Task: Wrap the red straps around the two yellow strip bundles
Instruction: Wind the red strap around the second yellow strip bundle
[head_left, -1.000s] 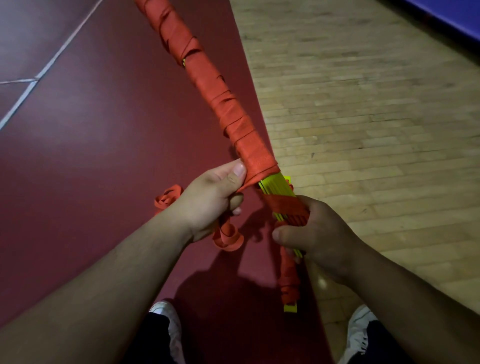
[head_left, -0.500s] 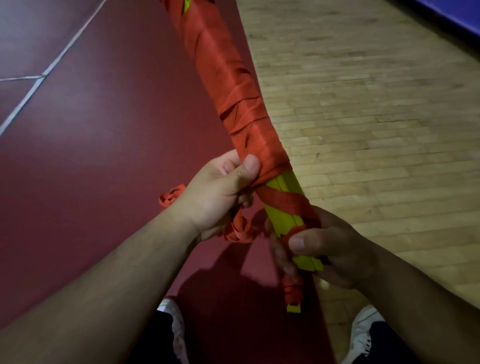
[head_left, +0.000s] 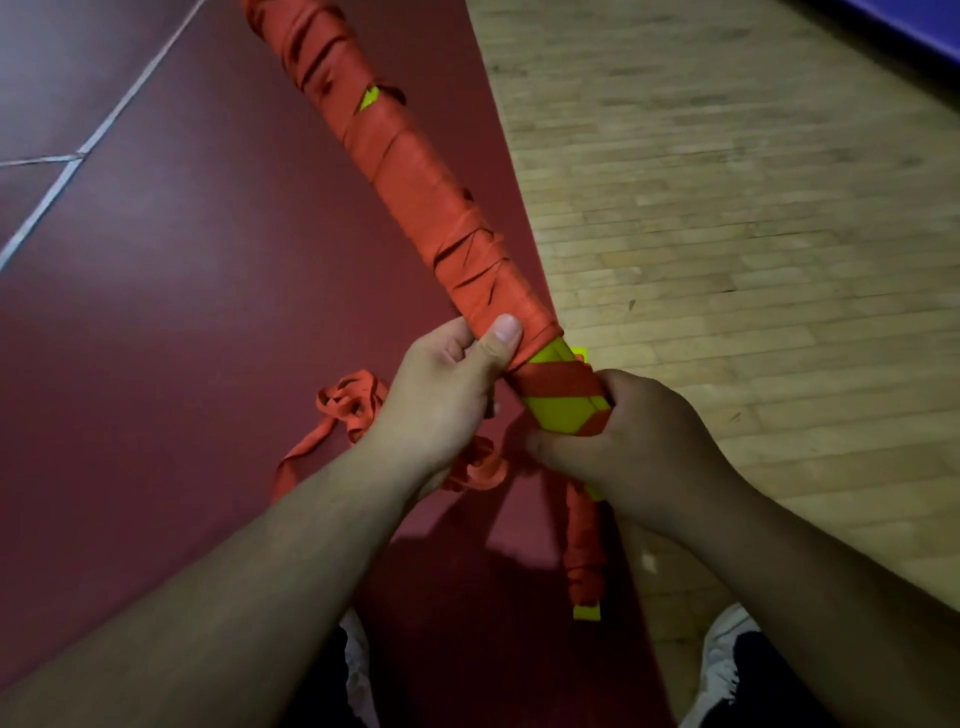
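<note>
A long yellow strip bundle (head_left: 558, 413) slants from top centre down toward my feet, most of it covered in wound red strap (head_left: 415, 171). Bare yellow shows only in a short band between my hands and at the bottom tip. My left hand (head_left: 441, 400) grips the bundle at the lower edge of the thick wrap, thumb pressed on the red. Just below, my right hand (head_left: 628, 447) curls round the bundle and pinches a turn of strap against it. Loose red strap (head_left: 348, 405) trails on the floor behind my left wrist. A second bundle is not visible.
Dark red mat (head_left: 182, 312) with white lines lies under the left half; pale wooden floorboards (head_left: 753, 208) fill the right. My two shoes (head_left: 727, 654) show at the bottom edge, below the bundle's lower tip.
The bundle has turned in my hands and tilted a little left at the top. My right hand has slid up, laying another diagonal turn of red strap over the bare yellow.
</note>
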